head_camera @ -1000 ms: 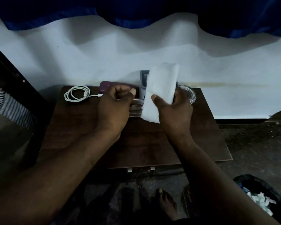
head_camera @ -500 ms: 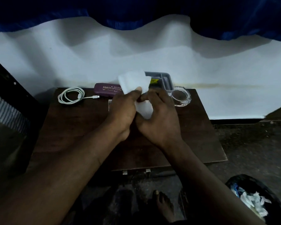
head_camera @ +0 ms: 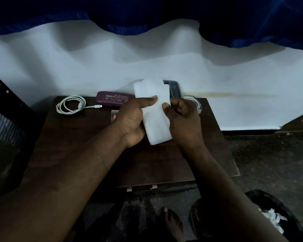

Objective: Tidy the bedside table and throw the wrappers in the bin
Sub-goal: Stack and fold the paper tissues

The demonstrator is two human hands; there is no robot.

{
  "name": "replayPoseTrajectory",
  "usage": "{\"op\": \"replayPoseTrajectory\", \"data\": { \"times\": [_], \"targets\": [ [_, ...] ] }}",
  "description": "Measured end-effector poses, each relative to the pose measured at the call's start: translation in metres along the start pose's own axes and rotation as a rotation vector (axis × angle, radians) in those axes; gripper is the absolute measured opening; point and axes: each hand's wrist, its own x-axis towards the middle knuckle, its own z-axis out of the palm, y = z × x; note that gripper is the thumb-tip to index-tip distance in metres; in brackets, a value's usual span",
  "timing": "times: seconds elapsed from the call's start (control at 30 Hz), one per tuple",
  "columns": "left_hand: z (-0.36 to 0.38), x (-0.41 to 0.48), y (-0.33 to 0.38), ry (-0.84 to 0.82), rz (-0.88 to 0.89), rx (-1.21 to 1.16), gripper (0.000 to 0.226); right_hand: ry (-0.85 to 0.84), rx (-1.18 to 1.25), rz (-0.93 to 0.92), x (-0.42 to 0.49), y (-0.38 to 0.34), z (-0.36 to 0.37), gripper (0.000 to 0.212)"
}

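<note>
Over the dark desk (head_camera: 77, 145), the left hand (head_camera: 129, 121) and right hand (head_camera: 184, 119) are holding a white tissue (head_camera: 156, 124) upright, fingers (head_camera: 150, 100) pinching its side edges. It is looking light, limp and tearable, so gentle edge grips are suiting it. Against half a second ago, it is spreading flatter, the hands sitting wider.

Matt white tissue (head_camera: 155, 117); dark wood-grain table (head_camera: 80, 137); clear glass dish (head_camera: 195, 102).

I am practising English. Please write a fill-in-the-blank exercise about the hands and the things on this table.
1. The left hand and the right hand hold a tissue whose colour is ___.
2. The coiled cable lies to the ___ of the purple case.
3. The case reads PRINCE ___.
Missing words: white; left; OPTICALS.
</note>
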Motion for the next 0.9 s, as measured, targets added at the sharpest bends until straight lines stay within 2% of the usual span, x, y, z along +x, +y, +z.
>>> {"op": "replayPoseTrajectory", "data": {
  "times": [0.13, 0.27, 0.37, 0.5, 0.6, 0.77, 0.9],
  "targets": [
    [0.004, -0.001, -0.003, -0.011, -0.072, 0.068, 0.027, -0.007, 0.018, 0.02, -0.002, 0.002, 0.005, 0.016],
    [0.005, 0.001, -0.005, -0.037, -0.118, 0.136, 0.035, -0.039, 0.038, 0.023, -0.004, 0.004, 0.006, 0.012],
    [0.007, 0.001, -0.008, -0.039, -0.1, 0.167, 0.035, 0.012, 0.038, 0.024, -0.001, 0.005, 0.003, 0.014],
    [0.007, 0.003, -0.007, 0.003, 0.054, 0.298, 0.02, 0.11, 0.107, 0.062, 0.008, 0.004, -0.005, 0.014],
    [0.001, 0.007, -0.005, 0.051, 0.189, 0.445, 0.014, 0.103, 0.135, 0.049, 0.012, 0.003, -0.007, 0.014],
    [-0.003, 0.022, 0.004, 0.144, 0.38, 0.528, 0.008, -0.017, 0.187, 0.024, 0.022, 0.0, -0.008, 0.016],
    [-0.004, 0.041, 0.026, 0.14, 0.466, 0.498, 0.007, -0.119, 0.097, -0.015, 0.042, -0.001, -0.01, 0.017]
  ]
}}
